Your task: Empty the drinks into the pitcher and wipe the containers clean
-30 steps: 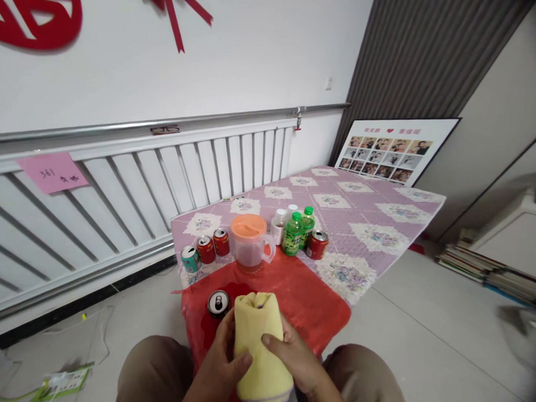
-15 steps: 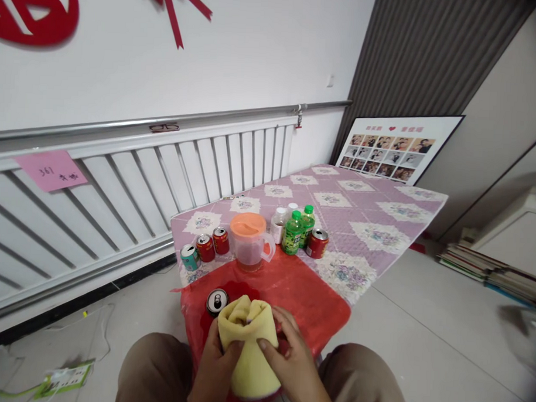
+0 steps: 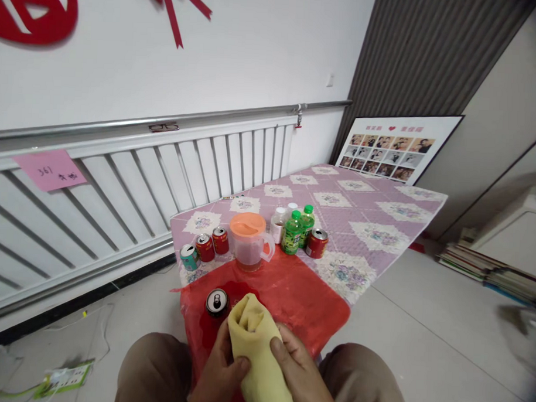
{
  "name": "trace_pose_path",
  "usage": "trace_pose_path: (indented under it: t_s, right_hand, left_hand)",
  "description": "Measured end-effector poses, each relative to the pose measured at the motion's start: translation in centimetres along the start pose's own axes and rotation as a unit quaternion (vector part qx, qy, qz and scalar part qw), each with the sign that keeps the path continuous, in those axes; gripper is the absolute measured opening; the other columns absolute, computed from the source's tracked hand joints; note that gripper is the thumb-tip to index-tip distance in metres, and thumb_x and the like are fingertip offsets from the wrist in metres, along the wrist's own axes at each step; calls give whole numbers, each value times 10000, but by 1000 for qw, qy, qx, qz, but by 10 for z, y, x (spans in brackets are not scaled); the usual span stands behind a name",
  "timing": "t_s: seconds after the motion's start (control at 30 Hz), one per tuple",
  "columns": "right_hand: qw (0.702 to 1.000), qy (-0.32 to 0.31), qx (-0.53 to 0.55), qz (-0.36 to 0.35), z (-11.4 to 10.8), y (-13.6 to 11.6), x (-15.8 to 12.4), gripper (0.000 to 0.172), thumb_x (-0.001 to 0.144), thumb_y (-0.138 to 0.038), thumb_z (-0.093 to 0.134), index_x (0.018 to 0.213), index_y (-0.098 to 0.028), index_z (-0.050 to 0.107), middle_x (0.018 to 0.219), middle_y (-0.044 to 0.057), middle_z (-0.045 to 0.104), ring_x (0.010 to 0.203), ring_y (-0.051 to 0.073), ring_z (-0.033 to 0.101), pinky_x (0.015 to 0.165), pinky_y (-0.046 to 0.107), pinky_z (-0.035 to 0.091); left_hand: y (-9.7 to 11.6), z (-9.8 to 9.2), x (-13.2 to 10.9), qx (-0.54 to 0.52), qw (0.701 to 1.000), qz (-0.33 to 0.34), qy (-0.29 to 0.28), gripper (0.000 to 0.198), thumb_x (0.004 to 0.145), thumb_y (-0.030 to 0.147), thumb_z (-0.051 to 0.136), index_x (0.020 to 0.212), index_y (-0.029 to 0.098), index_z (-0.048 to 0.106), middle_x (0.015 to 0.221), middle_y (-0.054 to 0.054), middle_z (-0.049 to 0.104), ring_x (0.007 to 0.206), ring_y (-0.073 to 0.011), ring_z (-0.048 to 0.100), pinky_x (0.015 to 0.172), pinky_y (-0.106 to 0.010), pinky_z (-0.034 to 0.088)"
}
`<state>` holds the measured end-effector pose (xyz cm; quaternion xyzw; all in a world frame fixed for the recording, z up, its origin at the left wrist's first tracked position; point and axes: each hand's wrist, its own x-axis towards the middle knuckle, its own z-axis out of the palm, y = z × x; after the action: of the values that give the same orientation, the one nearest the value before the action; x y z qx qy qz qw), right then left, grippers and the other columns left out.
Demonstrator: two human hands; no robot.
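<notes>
A yellow cloth point(image 3: 262, 359), bunched into a thick roll with a folded opening at its upper end, is held between both hands over my lap. My left hand point(image 3: 227, 364) grips its left side, thumb across the front. My right hand point(image 3: 300, 366) closes on the right side, thumb also in front. Whether anything is wrapped inside the cloth cannot be seen. Just left of its top end stands a dark can point(image 3: 217, 302) with its lid facing up, on a red plastic sheet point(image 3: 308, 296).
Behind the sheet stand a pitcher point(image 3: 249, 247) with an orange lid, a teal can point(image 3: 189, 257), several red cans point(image 3: 318, 244), green-capped bottles point(image 3: 292, 234) and white-capped bottles point(image 3: 278, 225). A flowered tablecloth point(image 3: 369, 196) covers the table. A radiator point(image 3: 199, 163) lines the wall.
The cloth roll has tilted and shifted slightly right and down, and looks narrower, its opening more gathered. Both hands have turned with it. The can and other things stay put.
</notes>
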<state>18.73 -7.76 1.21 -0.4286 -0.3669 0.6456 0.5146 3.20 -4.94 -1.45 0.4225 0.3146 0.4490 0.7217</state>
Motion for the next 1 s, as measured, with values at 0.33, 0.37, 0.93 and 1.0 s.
trace_pose_path:
  t_s: [0.33,0.37,0.93,1.0]
  right_hand:
    - [999,-35,5,41,5,1,1,499,832,-620,552,1031,-172,644,848,71,703,770,206,640,667,300,464]
    - [999,-35,-17,33,5,1,1,483,843,-617,536,1014,-176,637,837,61,691,770,201,628,658,293,456]
    - [950,161,-247,-106,-5,10,4,653,728,-430,669,1306,-217,453,1353,143,509,1248,295,477,1040,447,369]
    - [987,32,-148,-54,-6,8,3,796,728,-432,679,1415,-229,330,1399,139,494,1254,281,498,1040,433,387]
  left_hand:
    - [1,-5,-4,56,996,-19,-64,988,535,712,761,1324,173,509,1223,-185,620,1112,-351,568,927,-418,468]
    - [2,-5,-4,66,995,-22,-65,983,532,720,758,1308,166,519,1208,-185,627,1092,-348,577,912,-415,474]
    - [1,3,-6,21,997,-72,33,729,607,482,826,1189,132,563,1089,-174,690,995,-329,651,868,-420,517]
    - [2,3,-7,18,996,-80,33,697,617,492,815,1167,132,579,1081,-174,696,1014,-343,649,888,-440,514]
